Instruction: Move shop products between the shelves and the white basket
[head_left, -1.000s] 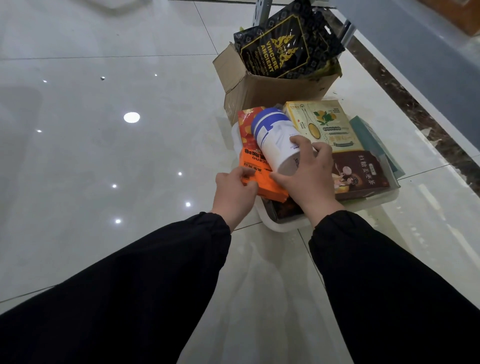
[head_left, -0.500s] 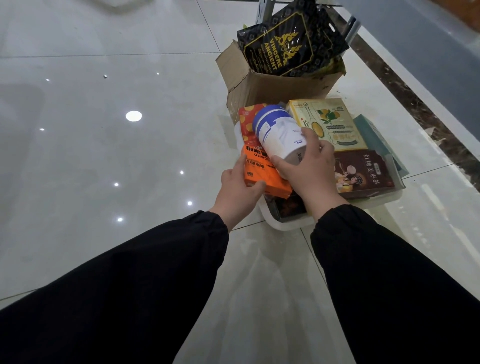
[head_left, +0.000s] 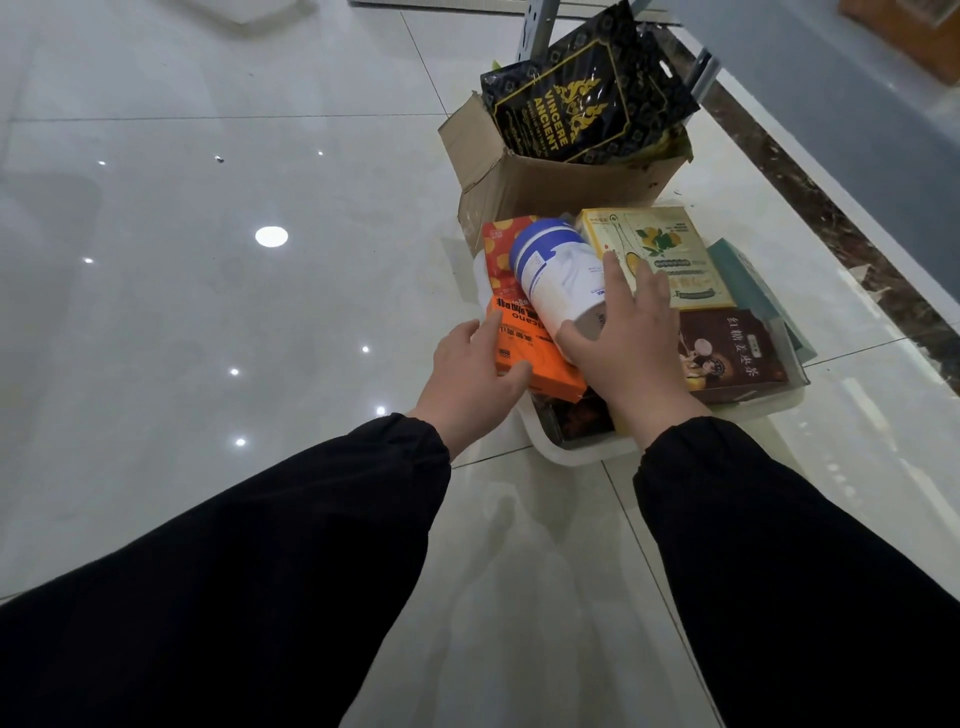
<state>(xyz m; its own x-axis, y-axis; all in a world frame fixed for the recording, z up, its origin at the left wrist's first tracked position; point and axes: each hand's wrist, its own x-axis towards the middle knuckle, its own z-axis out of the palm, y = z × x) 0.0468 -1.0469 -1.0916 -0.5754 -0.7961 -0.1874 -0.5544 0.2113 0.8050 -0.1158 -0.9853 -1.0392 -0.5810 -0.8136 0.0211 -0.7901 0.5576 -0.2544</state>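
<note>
Orange box (head_left: 540, 364) at the left rim of the white basket (head_left: 571, 453) on the floor, overhanging it, pinched between thumb and fingers of the left grip (head_left: 475, 374). Next right, bottle (head_left: 556, 275) lying tilted atop the heap, right grip (head_left: 628, 338) curled round its base.

Likely trouble: round bottle rolling off the boxes if set down crooked; orange box sliding over the rim once let go.

Counted on top: one orange box, one bottle, one red packet (head_left: 498, 254), one yellow box (head_left: 654, 254), one brown box (head_left: 737, 353), one teal box (head_left: 748, 291).
</note>
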